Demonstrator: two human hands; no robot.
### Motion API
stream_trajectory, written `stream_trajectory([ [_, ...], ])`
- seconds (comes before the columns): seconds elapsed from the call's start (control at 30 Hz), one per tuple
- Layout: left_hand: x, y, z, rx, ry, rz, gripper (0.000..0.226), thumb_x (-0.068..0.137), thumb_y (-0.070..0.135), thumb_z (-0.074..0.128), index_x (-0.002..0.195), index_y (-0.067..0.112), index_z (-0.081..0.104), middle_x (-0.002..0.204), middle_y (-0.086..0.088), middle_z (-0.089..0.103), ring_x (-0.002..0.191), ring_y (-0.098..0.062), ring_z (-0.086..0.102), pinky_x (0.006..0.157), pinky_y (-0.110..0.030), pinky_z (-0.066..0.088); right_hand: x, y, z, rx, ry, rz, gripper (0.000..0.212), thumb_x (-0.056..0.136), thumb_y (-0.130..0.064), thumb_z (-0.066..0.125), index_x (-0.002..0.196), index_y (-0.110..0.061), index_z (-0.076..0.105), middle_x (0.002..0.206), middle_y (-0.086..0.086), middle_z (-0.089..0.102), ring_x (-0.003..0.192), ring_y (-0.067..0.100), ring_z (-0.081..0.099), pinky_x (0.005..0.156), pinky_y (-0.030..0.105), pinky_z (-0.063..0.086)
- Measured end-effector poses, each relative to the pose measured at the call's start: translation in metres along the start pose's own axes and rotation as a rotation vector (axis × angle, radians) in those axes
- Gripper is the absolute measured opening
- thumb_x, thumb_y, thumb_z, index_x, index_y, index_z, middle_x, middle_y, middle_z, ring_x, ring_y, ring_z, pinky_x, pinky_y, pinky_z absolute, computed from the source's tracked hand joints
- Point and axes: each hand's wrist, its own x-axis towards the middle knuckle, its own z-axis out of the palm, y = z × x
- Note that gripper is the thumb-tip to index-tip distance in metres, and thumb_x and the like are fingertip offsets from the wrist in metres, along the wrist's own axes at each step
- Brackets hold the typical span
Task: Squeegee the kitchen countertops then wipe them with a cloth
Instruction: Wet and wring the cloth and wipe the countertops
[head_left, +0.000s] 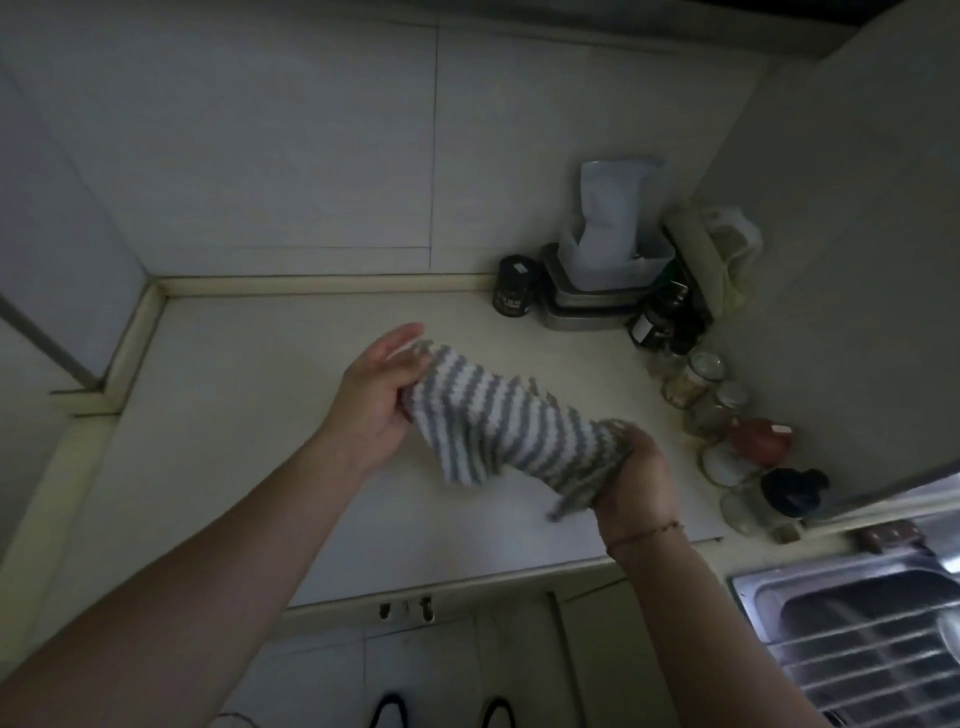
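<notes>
Black jar (513, 292) by the back wall: you see a pale sticker on its lid and faint pale marks on its side, too blurred for you to read.
Dark bottle (655, 325) beside the metal tins: you see a white label, no letters legible.
Red container (761, 440) near the glass jars: you see a small white tag, nothing readable on it.
Readable text overall: you find none.

cloth (511, 423): 1 | hands: 2 | black jar (514, 286): 1 | sink (862, 639): 1 | red bottle (761, 441): 1
</notes>
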Motion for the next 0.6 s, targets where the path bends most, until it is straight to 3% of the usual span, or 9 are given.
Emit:
stream_trajectory([
  [0.07, 0.004, -0.01, -0.006, -0.189, 0.032, -0.273, 0.029, 0.094, 0.029, 0.056, 0.119, 0.016, 0.058, 0.117, -0.013, 0.063, 0.098, -0.027, 0.065, 0.083, -0.041, 0.054, 0.0, -0.005, 0.007, -0.021, -0.136, 0.015, 0.036, 0.095, -0.038, 0.053, 0.117, -0.01, 0.055, 0.111, 0.017, 0.065, 0.106, 0.034, 0.063, 0.096, 0.05, 0.049],
  [0.13, -0.002, -0.029, -0.007, -0.035, -0.079, -0.625, 0.06, 0.085, 0.057, 0.056, 0.123, 0.011, 0.053, 0.117, -0.016, 0.062, 0.099, -0.03, 0.065, 0.088, -0.045, 0.051, -0.002, -0.009, 0.012, -0.06, -0.258, -0.076, 0.024, 0.086, -0.013, 0.062, 0.107, -0.004, 0.055, 0.101, 0.021, 0.064, 0.098, 0.038, 0.063, 0.085, 0.051, 0.054],
  [0.2, -0.006, -0.04, -0.01, 0.115, -0.172, -0.762, 0.064, 0.081, 0.046, 0.064, 0.131, 0.009, 0.047, 0.102, -0.014, 0.064, 0.08, -0.025, 0.069, 0.072, -0.035, 0.056, -0.002, -0.014, 0.013, -0.078, -0.331, -0.159, 0.036, 0.085, 0.009, 0.054, 0.118, -0.001, 0.049, 0.107, 0.024, 0.06, 0.102, 0.041, 0.061, 0.081, 0.048, 0.057],
  [0.23, -0.005, -0.042, -0.013, 0.139, -0.169, -0.745, 0.064, 0.083, 0.03, 0.066, 0.139, 0.01, 0.042, 0.099, -0.013, 0.065, 0.077, -0.024, 0.068, 0.067, -0.032, 0.055, 0.001, -0.017, 0.009, -0.084, -0.358, -0.178, 0.044, 0.086, 0.014, 0.049, 0.127, -0.002, 0.045, 0.112, 0.024, 0.058, 0.105, 0.041, 0.059, 0.082, 0.047, 0.057],
  [0.3, 0.0, -0.04, -0.022, 0.121, -0.155, -0.661, 0.07, 0.083, 0.003, 0.062, 0.146, 0.014, 0.034, 0.115, -0.014, 0.064, 0.088, -0.022, 0.067, 0.074, -0.031, 0.056, 0.007, -0.024, -0.003, -0.167, -0.338, -0.194, 0.051, 0.089, 0.015, 0.045, 0.136, -0.003, 0.04, 0.12, 0.025, 0.056, 0.111, 0.041, 0.057, 0.082, 0.045, 0.058],
  [0.4, 0.003, -0.036, -0.036, 0.209, -0.146, -0.672, 0.091, 0.076, -0.013, 0.065, 0.149, 0.024, 0.026, 0.137, -0.02, 0.051, 0.103, -0.026, 0.063, 0.076, -0.034, 0.057, 0.015, -0.035, -0.019, -0.517, -0.19, -0.129, 0.053, 0.092, 0.008, 0.051, 0.139, -0.008, 0.034, 0.127, 0.025, 0.052, 0.113, 0.041, 0.056, 0.086, 0.051, 0.054],
  [0.5, -0.006, -0.037, -0.041, 0.521, -0.203, -0.613, 0.095, 0.071, -0.017, 0.071, 0.144, 0.03, 0.03, 0.136, -0.016, 0.045, 0.11, -0.028, 0.057, 0.084, -0.038, 0.054, 0.022, -0.039, -0.028, -1.171, -0.094, -0.186, 0.055, 0.089, -0.009, 0.065, 0.134, -0.016, 0.035, 0.101, 0.013, 0.057, 0.097, 0.031, 0.06, 0.087, 0.047, 0.053],
  [0.6, -0.02, -0.035, -0.038, 1.088, -0.418, -0.362, 0.074, 0.069, 0.005, 0.083, 0.128, 0.032, 0.049, 0.126, 0.001, 0.042, 0.103, -0.018, 0.054, 0.08, -0.027, 0.048, 0.018, -0.04, -0.041, -1.197, -0.133, -0.3, 0.021, 0.087, -0.013, 0.069, 0.103, -0.025, 0.063, 0.087, 0.01, 0.071, 0.084, 0.028, 0.068, 0.082, 0.048, 0.056],
])
